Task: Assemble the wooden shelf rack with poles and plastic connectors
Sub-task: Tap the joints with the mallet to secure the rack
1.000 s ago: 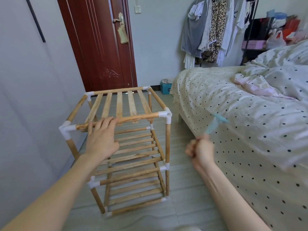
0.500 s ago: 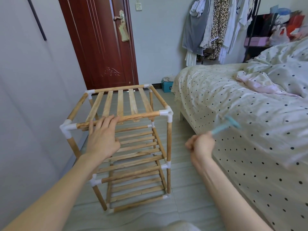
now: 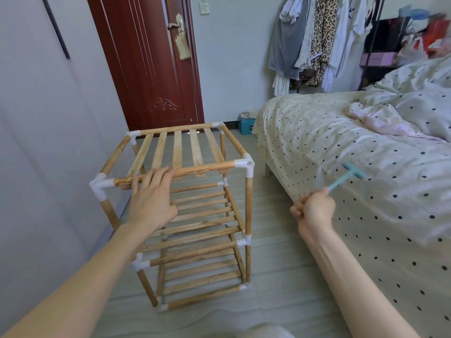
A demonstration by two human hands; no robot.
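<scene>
Bedroom with tiled floor (image 3: 280, 276), red door (image 3: 151, 69) and polka-dot bed (image 3: 341, 147).
Three-tier wooden rack (image 3: 195, 230) stands on the floor beside the bed; left hand (image 3: 152, 198) lies flat, fingers straight, on its front top pole (image 3: 195, 170); right hand (image 3: 314, 211) fists a small teal plastic hammer (image 3: 346, 178).

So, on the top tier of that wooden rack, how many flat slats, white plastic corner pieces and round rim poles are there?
Flat wooden slats: 5
White plastic corner connectors: 4
Round wooden rim poles: 4
Total: 13
</scene>
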